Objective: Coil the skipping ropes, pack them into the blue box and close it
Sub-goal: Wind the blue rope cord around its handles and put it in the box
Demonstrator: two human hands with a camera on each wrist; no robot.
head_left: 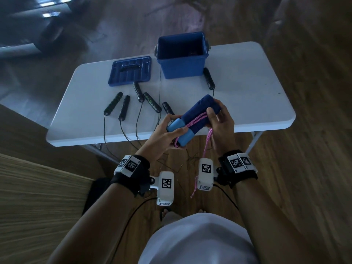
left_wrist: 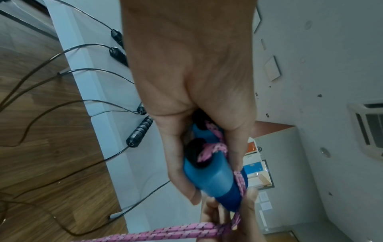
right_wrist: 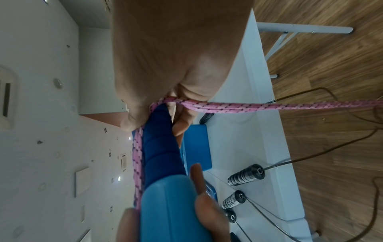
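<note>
White surface (head_left: 247, 77), matte plastic. Blue box (head_left: 182, 56) open, rigid, far side, straight ahead of my hands; ridged lid (head_left: 130, 71) beside it. Black-handled ropes (head_left: 140, 92) lie loose, cords trailing off the edge. My left hand (head_left: 165, 134) grips the paired blue foam handles (head_left: 192, 115), long axis slanting toward the box; my right hand (head_left: 219, 121) pinches braided pink cord (head_left: 206, 141) against them.
</note>
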